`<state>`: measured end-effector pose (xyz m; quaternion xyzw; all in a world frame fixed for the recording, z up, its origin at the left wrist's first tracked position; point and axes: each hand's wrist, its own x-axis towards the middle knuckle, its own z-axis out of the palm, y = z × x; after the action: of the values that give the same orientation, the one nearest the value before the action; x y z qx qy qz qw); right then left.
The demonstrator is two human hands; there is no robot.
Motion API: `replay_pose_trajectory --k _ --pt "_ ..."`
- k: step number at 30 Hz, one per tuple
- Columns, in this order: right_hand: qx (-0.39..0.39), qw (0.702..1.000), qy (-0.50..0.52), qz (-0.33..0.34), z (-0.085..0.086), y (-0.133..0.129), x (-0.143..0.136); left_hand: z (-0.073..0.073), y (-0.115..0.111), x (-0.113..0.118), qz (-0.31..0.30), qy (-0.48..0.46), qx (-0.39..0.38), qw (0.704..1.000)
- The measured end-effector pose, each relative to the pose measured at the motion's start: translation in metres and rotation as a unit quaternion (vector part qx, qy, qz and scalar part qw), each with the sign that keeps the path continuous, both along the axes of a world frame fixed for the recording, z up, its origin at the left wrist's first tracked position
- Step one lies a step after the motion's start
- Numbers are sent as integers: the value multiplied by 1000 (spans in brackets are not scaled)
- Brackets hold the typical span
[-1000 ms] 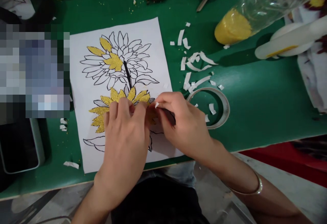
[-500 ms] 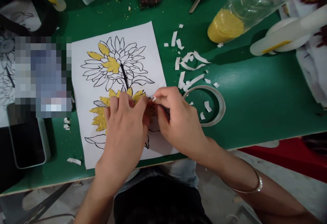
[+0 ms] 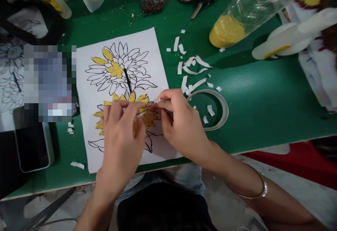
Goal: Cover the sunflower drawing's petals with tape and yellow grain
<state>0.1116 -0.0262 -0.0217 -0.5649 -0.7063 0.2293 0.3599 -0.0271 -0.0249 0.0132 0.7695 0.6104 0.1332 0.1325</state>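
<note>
A white sheet [image 3: 83,67] with two black-outlined flowers lies on the green table. The upper flower [image 3: 137,66] has a few yellow grainy petals, and its other petals are white. Yellow grains cover most petals of the lower flower [image 3: 150,118], partly hidden under my hands. My left hand [image 3: 122,127] rests over that flower, fingers bent, its thumb apart from the index finger, holding nothing visible. Beside it, my right hand [image 3: 179,120] is closed in a pinch at the flower's right edge, with a small white paper scrap [image 3: 157,100] at its fingertips.
Paper scraps [image 3: 196,69] and a tape ring [image 3: 225,110] lie to the right. Beyond are a bottle of yellow grains [image 3: 226,31], a glue bottle [image 3: 276,48], keys [image 3: 197,10] and a cup of dark grains [image 3: 154,1]. A phone [image 3: 31,139] lies left.
My left hand has drawn slightly left and its thumb and index finger have spread away from the right hand's fingertips, uncovering more yellow petals. My right hand stays pinched near the same spot.
</note>
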Motion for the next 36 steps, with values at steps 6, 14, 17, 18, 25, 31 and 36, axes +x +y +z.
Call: replay_pose_trajectory --k 6,14,17,18,25,31,36 --pt "31 1000 -7 1 -2 -2 -2 2 -19 -16 24 -5 90 996" --pt "65 996 -10 59 -6 -2 -4 -20 -37 -14 -12 6 84 996" --pt "51 996 -23 70 -6 -1 -5 -24 -38 -14 -16 7 88 996" --pt "52 996 -27 71 -6 -1 -5 -25 -38 -15 -16 7 88 996" --pt "127 984 -88 88 -8 4 -10 -27 -36 -14 -9 49 62 997" --pt "149 974 -116 129 -5 6 -11 -28 -37 -12 -6 86 56 995" --pt "163 968 -136 134 -4 7 -10 -28 -38 -12 1 83 55 995"
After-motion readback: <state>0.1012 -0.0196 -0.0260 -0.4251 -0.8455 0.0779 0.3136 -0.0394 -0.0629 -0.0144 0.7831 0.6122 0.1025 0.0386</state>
